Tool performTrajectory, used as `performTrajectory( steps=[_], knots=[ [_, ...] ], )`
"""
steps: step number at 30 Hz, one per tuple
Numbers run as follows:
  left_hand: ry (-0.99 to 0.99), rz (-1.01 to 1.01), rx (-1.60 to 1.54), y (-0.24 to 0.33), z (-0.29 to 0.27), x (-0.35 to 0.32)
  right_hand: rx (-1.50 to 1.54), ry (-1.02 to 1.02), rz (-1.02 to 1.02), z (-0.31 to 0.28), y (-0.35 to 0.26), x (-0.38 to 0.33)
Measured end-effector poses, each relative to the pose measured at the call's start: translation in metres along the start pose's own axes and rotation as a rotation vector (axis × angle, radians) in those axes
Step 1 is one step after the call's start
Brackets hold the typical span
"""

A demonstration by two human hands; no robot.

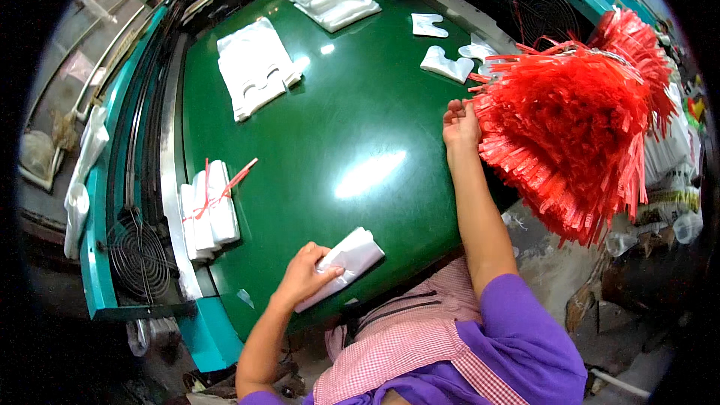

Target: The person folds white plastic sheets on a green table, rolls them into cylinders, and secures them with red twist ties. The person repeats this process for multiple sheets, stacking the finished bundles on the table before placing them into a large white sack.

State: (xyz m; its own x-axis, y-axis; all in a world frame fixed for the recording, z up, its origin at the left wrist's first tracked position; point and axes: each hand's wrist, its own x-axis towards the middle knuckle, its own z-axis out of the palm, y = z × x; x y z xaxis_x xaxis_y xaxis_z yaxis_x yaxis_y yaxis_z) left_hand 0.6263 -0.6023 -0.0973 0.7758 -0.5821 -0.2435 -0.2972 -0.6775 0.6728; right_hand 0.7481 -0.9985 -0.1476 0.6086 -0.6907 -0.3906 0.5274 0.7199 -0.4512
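Observation:
My left hand [306,276] is closed round the end of a folded stack of white plastic bags [354,256], pressing it to the green tabletop near the front edge. My right hand [462,126] is raised at the table's right side, its fingers curled against the left edge of a big hanging bunch of red plastic strips [562,120]. The fingers look pinched on strips there, though the exact grip is partly hidden. At the left edge of the table lies a folded bundle of white bags [219,206], with a red strip [217,199] tied round it.
White bags [251,60] lie flat at the far left of the green table [315,135], and a pile of them [332,1] sits at the back. Small white plastic cut-outs [447,65] lie at the far right. A round black fan guard [139,255] is beside the left edge.

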Motion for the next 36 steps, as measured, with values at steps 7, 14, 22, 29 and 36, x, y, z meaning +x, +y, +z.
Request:
performTrajectory(
  steps=[7,14,22,29,36],
  knots=[
    [0.419,-0.120,-0.668,-0.017,0.025,-0.059,-0.686,-0.358,-0.213,-0.019,0.068,-0.092],
    [0.283,-0.138,-1.245,-0.022,0.020,-0.073,-0.950,-0.938,0.262,-0.046,0.090,-0.225],
    [0.274,-0.085,-1.340,-0.028,0.021,-0.076,-0.333,-0.117,0.037,-0.007,0.033,-0.028],
    [0.222,-0.109,-1.265,-0.023,0.008,-0.069,-1.681,-1.731,0.092,-0.026,0.103,-0.207],
    [0.435,-0.076,-0.909,-0.037,-0.025,-0.072,-1.652,-2.038,0.198,-0.057,0.036,-0.265]
  ],
)
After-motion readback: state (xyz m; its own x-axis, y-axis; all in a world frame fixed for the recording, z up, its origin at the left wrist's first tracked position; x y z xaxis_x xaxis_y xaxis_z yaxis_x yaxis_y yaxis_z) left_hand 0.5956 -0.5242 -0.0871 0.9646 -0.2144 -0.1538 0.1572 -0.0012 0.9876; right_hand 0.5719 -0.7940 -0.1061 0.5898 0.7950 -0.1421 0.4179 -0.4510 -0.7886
